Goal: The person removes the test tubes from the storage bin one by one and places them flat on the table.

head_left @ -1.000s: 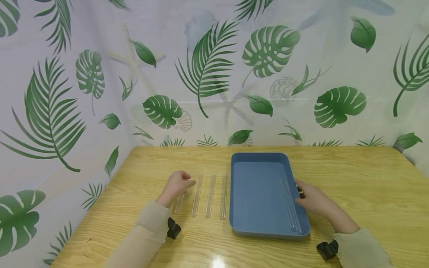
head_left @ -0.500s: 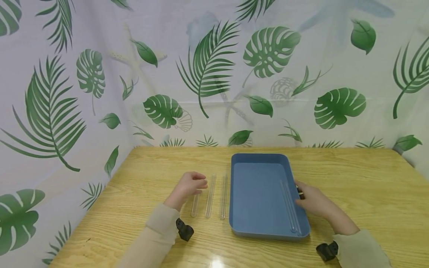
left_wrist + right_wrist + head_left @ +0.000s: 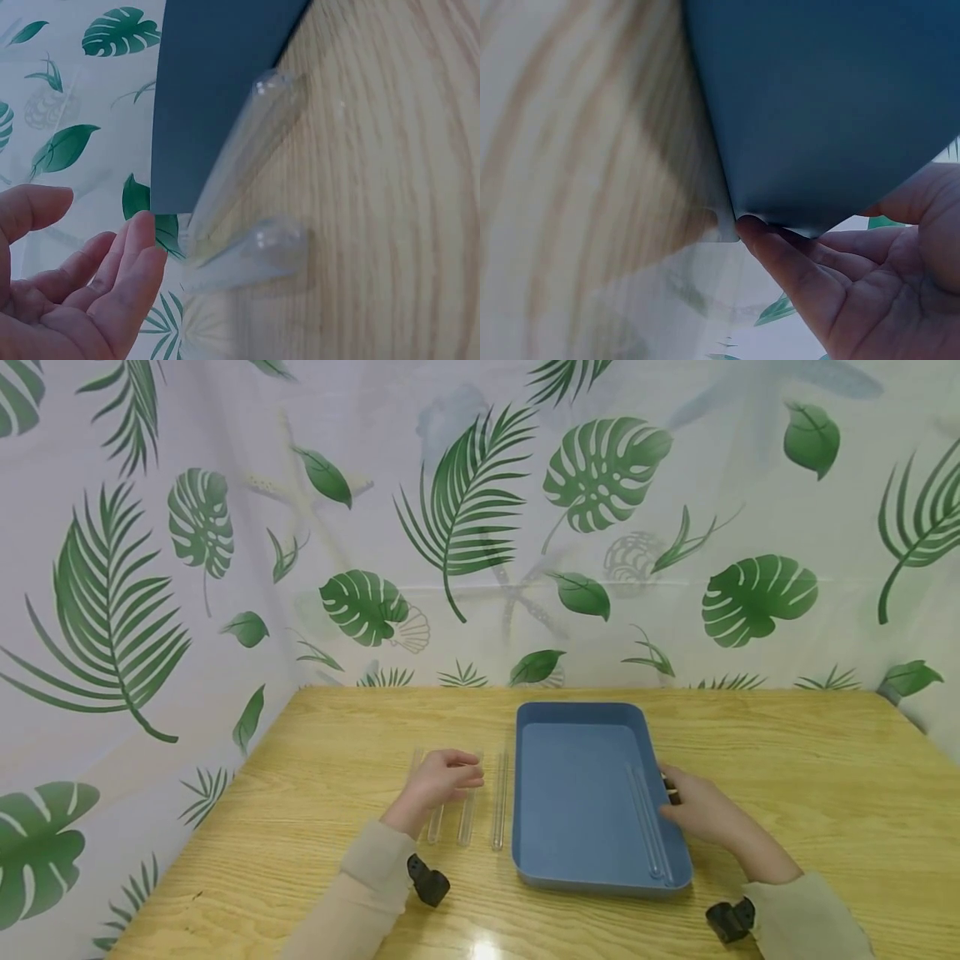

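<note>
My left hand [image 3: 437, 782] hovers over a row of several clear test tubes lying side by side on the table. Its fingers [image 3: 139, 255] are loosely bent with nothing between them in the left wrist view. One test tube [image 3: 500, 802] lies nearest the tray; others, such as this test tube [image 3: 466, 827], are partly hidden under the hand. My right hand [image 3: 697, 806] holds the right side of the blue tray [image 3: 577, 793], its fingers [image 3: 795, 277] against the tray's lower edge in the right wrist view. Two test tubes [image 3: 647, 827] lie inside the tray along its right side.
The wooden table [image 3: 810, 777] extends on both sides of the tray. Behind it and to the left hangs a white cloth [image 3: 480, 643] printed with green leaves. A black wrist camera [image 3: 429, 882] sits on the left wrist, and another camera [image 3: 730, 921] on the right.
My left hand has moved to the right along the row, from the leftmost test tube to those nearer the tray. The right hand and the tray stay in place.
</note>
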Available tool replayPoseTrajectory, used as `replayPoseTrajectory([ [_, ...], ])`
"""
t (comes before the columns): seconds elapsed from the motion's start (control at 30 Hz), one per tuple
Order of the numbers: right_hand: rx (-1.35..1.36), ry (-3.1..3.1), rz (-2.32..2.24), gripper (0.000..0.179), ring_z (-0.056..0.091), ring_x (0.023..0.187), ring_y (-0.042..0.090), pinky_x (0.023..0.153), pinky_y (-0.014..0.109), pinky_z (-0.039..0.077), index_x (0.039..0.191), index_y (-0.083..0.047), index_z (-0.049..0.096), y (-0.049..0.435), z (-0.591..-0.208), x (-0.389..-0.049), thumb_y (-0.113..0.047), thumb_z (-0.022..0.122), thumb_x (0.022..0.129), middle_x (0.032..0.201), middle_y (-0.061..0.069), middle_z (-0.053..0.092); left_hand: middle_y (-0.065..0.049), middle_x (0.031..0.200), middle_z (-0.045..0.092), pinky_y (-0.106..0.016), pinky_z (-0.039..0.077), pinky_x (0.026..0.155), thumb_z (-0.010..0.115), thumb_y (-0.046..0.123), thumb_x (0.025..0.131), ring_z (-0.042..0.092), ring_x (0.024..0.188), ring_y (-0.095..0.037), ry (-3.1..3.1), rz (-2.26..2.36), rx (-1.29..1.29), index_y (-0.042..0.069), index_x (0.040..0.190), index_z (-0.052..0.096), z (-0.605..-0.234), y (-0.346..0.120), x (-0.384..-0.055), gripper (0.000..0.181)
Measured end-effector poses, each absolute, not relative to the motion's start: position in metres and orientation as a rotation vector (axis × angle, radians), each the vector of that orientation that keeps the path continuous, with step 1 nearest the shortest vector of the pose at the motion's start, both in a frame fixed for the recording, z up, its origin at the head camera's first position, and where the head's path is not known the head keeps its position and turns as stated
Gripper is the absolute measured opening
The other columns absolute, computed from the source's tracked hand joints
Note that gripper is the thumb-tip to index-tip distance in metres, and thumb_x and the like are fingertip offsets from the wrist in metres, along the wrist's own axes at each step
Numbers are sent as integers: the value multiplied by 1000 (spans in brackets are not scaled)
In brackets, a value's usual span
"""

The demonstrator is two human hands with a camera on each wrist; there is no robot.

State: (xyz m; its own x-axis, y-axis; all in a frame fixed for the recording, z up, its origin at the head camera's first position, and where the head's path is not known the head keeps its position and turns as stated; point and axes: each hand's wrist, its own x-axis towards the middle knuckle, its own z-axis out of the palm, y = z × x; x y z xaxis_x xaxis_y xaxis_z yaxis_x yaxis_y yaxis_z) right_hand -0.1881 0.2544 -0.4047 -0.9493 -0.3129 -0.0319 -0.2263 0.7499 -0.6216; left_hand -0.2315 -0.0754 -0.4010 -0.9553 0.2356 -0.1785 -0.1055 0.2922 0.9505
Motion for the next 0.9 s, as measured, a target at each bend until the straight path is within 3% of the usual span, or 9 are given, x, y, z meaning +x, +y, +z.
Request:
replayPoseTrajectory([
  [0.27, -450, 2822, -968, 58, 45, 100, 50, 74, 47, 47, 127, 23, 19, 254, -402, -189, 4, 51, 82, 116, 42, 37, -19, 116, 52, -39, 44, 85, 54, 12, 87, 55, 101, -27, 2203, 1775, 161, -8, 121, 46, -394, -64, -229, 39],
  [0.9, -462, 2820, -972, 58, 46, 99, 50, 72, 46, 47, 127, 22, 20, 254, -404, -188, 4, 51, 82, 115, 41, 39, -13, 102, 58, -35, 47, 80, 57, 9, 85, 59, 93, -23, 2168, 1787, 223, -8, 116, 50, -393, -15, -217, 36],
])
